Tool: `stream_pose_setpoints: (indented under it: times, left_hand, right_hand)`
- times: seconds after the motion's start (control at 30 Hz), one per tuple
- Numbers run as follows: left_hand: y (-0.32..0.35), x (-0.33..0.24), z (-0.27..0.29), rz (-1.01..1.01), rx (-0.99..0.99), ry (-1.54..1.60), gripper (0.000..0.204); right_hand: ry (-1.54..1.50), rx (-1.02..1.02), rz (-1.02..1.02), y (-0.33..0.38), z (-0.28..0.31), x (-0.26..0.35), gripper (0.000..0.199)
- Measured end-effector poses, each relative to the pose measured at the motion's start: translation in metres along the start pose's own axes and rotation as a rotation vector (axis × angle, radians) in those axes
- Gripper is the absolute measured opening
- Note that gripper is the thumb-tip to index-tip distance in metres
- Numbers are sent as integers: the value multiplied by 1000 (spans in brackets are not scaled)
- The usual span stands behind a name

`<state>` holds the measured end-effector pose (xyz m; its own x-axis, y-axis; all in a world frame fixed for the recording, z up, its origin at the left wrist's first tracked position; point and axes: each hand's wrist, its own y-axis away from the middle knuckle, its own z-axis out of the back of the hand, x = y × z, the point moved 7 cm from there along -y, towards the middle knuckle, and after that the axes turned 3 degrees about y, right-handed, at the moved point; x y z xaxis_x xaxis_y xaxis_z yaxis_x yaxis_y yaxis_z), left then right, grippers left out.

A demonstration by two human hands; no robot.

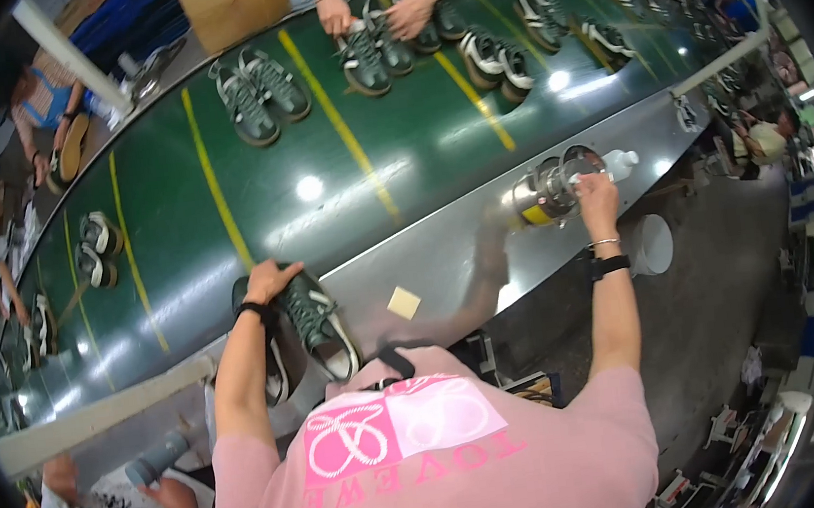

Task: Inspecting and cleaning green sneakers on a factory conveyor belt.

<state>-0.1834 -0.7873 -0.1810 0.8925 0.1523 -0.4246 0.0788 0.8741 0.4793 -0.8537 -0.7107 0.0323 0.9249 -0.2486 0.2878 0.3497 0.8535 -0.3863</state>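
Observation:
A pair of dark green sneakers (313,320) with laces lies at the near edge of the belt, toes pointing away from me. My left hand (274,281) grips the toe end of the pair; it covers part of the left shoe. Out to the right, my right hand (597,196) is closed in a pinch at the mouth of a round metal pot (547,192) with a yellow patch. Something small and whitish shows at the fingertips, too small to name. A white plastic bottle (622,164) lies right beside that hand.
A green conveyor belt (252,191) with yellow lines carries several more pairs of sneakers (261,96). A pale yellow square (403,302) sits on the metal ledge (459,273). Across the belt, another person's hands (413,10) handle sneakers. A white bucket (651,244) stands below right.

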Motion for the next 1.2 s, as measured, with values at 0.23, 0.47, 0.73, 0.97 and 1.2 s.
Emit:
stream_pose_setpoints:
  times: [0.23,0.47,0.73,0.97,1.2]
  left_hand:
    - [43,-59,27,-75,51,827,49]
    - [78,-72,126,-169,-604,661,53]
    - [154,-98,149,-293,-1284,441,42]
    - [177,-99,126,-160,-1175,516,46]
    - [196,-124,116,-286,-1297,436,46]
  right_hand:
    - [59,74,84,-4,-3,-19,15]
    - [-114,-140,119,-8,28,64,18]
    - [-870,693,268,175,-101,302,15]
    - [-608,642,843,277,-167,386,7]
    - [-343,664,849,298,-214,383,12]
